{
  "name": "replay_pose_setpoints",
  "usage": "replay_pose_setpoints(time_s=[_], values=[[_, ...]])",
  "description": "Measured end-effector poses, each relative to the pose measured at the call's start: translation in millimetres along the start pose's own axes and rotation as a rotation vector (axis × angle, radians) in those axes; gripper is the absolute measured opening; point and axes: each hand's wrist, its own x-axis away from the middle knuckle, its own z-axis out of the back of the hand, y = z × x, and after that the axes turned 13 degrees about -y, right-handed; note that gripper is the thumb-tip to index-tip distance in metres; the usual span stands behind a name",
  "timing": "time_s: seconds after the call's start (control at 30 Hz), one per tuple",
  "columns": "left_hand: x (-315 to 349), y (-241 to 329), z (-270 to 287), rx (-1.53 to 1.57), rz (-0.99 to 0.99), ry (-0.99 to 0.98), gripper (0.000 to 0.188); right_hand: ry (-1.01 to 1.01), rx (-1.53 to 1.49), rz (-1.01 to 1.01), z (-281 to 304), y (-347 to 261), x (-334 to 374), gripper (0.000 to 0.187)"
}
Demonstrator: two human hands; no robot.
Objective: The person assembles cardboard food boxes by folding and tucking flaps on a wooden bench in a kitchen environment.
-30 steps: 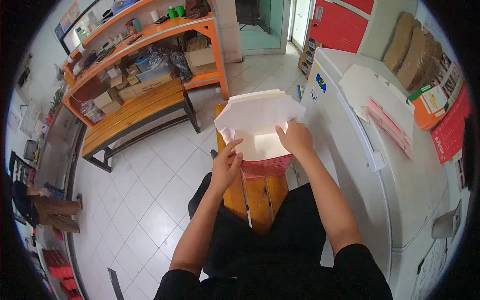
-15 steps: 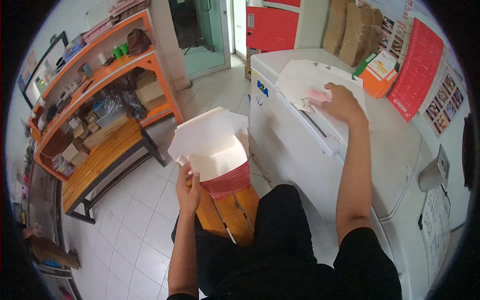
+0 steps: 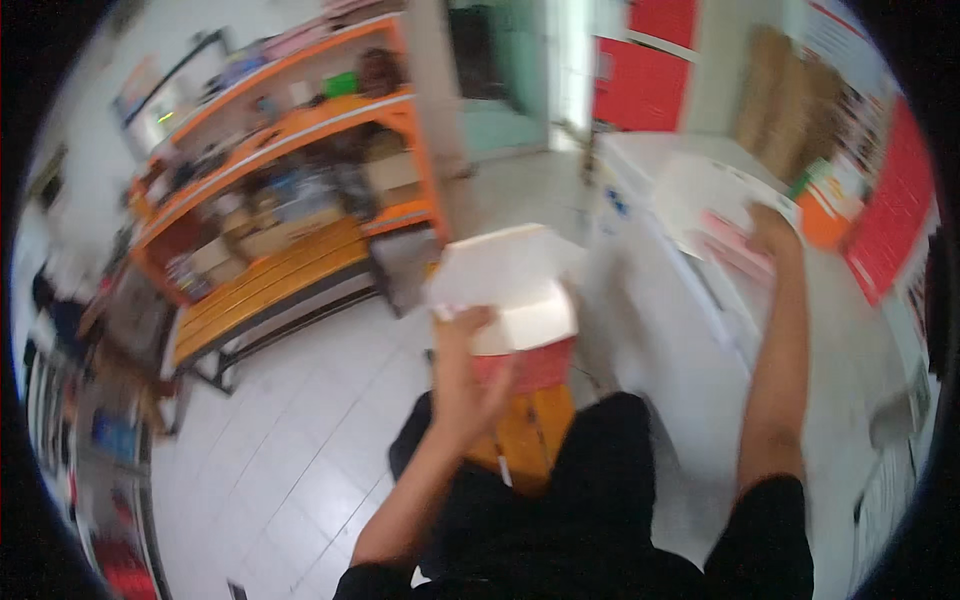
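Observation:
A stack of flat red-and-white cardboard boxes (image 3: 530,366) stands on a slatted wooden bench (image 3: 520,435) between my legs. Its top piece is unfolded, with the white inside facing up. My left hand (image 3: 462,385) is in front of the stack's near left side, thumb and fingers apart, blurred, with nothing visible in it. On the white chest freezer to my right lies an open white-and-pink cardboard box (image 3: 735,243). My right hand (image 3: 776,238) is curled at that box's right end and appears to grip its edge; the fingertips are hidden.
The white chest freezer (image 3: 655,290) runs along my right side. On its top are an orange-and-green box (image 3: 830,205) and brown cardboard pieces (image 3: 785,105). At left stand an orange shelf (image 3: 425,170) with mixed goods and another wooden bench (image 3: 270,285).
The view has swung left and blurred. My left hand has come off the stack's left edge, its fingers spreading. My right hand has shifted to the right end of the freezer-top box, whose pink side now shows.

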Motion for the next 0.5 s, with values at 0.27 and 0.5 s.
replay_pose_setpoints(time_s=[0.27, 0.5], values=[[1, 75, 35, -0.055, -0.199, 0.072, 0.059, 0.452, -0.441, 0.284, 108, -169, 97, 0.024], [-5, 137, 63, 0.063, 0.069, -0.385, 0.049, 0.37, 0.177, 0.887, 174, -316, 303, 0.018]])
